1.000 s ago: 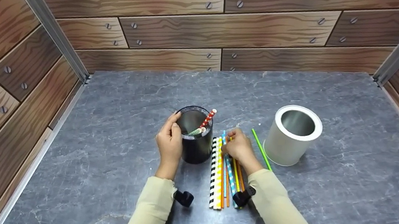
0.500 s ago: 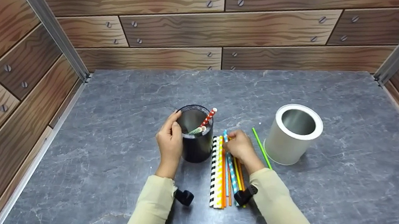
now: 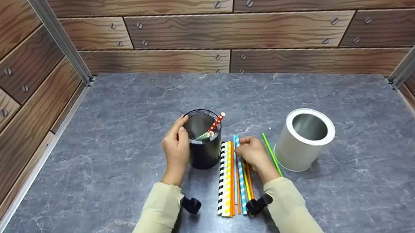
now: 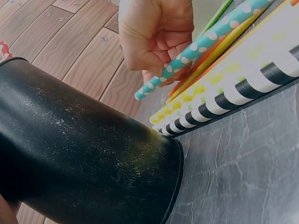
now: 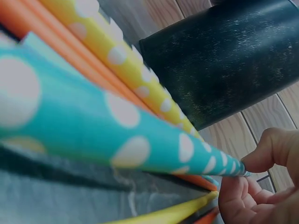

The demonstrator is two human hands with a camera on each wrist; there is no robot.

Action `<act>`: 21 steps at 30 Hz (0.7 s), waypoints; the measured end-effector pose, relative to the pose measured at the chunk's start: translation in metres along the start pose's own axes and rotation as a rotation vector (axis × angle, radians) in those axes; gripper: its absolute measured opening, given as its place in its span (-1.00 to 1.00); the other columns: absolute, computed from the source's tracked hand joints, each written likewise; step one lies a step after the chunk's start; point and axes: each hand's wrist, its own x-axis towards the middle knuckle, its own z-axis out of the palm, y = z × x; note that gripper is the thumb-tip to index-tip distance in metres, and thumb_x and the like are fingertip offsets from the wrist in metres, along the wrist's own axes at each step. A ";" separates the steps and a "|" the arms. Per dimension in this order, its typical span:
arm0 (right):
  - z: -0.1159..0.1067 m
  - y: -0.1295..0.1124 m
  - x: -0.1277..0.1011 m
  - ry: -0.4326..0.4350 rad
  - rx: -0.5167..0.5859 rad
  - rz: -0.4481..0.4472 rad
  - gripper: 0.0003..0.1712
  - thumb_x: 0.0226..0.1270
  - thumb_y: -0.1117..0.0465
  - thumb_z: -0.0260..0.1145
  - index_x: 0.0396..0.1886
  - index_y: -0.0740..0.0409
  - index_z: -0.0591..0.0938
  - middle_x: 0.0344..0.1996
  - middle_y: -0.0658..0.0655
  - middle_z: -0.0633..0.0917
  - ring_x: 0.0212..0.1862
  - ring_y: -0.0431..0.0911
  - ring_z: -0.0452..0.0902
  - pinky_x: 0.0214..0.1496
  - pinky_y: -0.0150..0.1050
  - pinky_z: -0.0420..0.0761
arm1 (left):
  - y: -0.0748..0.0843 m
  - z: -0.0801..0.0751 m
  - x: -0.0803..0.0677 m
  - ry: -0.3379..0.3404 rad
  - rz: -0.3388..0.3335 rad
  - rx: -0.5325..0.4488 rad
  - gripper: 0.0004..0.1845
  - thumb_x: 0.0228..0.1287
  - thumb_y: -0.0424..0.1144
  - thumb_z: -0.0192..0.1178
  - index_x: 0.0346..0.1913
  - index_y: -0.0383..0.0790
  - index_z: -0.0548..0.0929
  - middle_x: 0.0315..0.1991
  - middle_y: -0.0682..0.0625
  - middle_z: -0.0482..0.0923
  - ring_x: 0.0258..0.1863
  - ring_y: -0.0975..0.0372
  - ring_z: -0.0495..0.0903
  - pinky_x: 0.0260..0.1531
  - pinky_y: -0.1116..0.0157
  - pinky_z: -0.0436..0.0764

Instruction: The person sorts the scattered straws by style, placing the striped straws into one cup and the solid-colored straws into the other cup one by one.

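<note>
My left hand (image 3: 176, 145) holds the side of a black can (image 3: 204, 155), fingers near its rim. A red dotted straw (image 3: 217, 122) and a green striped one (image 3: 202, 136) lean inside. Between thumb and fingers, my right hand (image 3: 255, 153) pinches the far end of a blue straw with white dots (image 3: 241, 177). In the left wrist view, that dotted straw (image 4: 212, 40) slants above the others. Beside the can lie a black-and-white striped straw (image 3: 221, 187), a yellow dotted straw (image 3: 227, 193), and several orange, yellow and blue ones, partly covered by the right hand.
A white can (image 3: 296, 154) stands upright at the right. Next to its base lies a thin green straw (image 3: 271, 152). The grey marbled table (image 3: 137, 106) is bounded by wood-patterned walls (image 3: 181, 28).
My right hand has shifted slightly right across the straws, and the blue dotted straw's far end has moved a little with it. My left hand stays on the black can.
</note>
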 end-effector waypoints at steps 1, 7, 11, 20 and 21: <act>-0.001 0.000 0.000 -0.003 0.022 -0.006 -0.57 -0.08 0.46 0.15 -0.09 0.42 0.44 -0.42 0.10 0.51 -0.44 -0.16 0.40 -0.48 -0.41 0.46 | 0.000 0.000 0.000 -0.001 0.000 0.002 -0.66 0.18 -0.50 -0.05 -0.07 -0.35 0.66 -0.02 -0.19 0.61 0.08 0.07 0.54 0.15 0.26 0.46; -0.005 -0.006 -0.006 -0.008 0.099 -0.067 -0.57 -0.06 0.49 0.14 -0.09 0.48 0.41 -0.43 0.10 0.49 -0.45 -0.19 0.39 -0.46 -0.45 0.47 | 0.000 0.000 0.000 0.007 0.009 -0.002 -0.67 0.18 -0.50 -0.05 -0.07 -0.37 0.66 -0.03 -0.23 0.60 0.07 0.00 0.53 0.14 0.24 0.46; -0.008 -0.012 -0.010 0.002 0.114 -0.087 -0.57 -0.04 0.49 0.14 -0.06 0.47 0.41 -0.39 0.12 0.47 -0.41 -0.18 0.38 -0.43 -0.45 0.46 | 0.000 -0.001 0.001 0.008 0.011 -0.008 -0.67 0.18 -0.51 -0.05 -0.08 -0.37 0.66 -0.04 -0.24 0.60 0.07 -0.01 0.53 0.14 0.23 0.47; -0.014 -0.027 -0.021 0.049 0.209 -0.131 -0.54 -0.10 0.52 0.10 -0.07 0.50 0.45 -0.47 0.06 0.48 -0.46 -0.24 0.36 -0.52 -0.48 0.45 | 0.000 0.001 0.000 0.005 0.014 -0.007 -0.67 0.18 -0.50 -0.06 -0.08 -0.37 0.66 -0.05 -0.20 0.62 0.08 0.08 0.53 0.13 0.25 0.47; -0.015 -0.029 -0.022 0.053 0.215 -0.138 -0.54 -0.09 0.52 0.09 -0.07 0.51 0.46 -0.47 0.06 0.48 -0.46 -0.24 0.37 -0.52 -0.49 0.46 | 0.000 0.001 0.001 0.004 0.015 -0.008 -0.67 0.18 -0.51 -0.05 -0.08 -0.37 0.66 -0.05 -0.21 0.62 0.08 0.06 0.53 0.13 0.24 0.47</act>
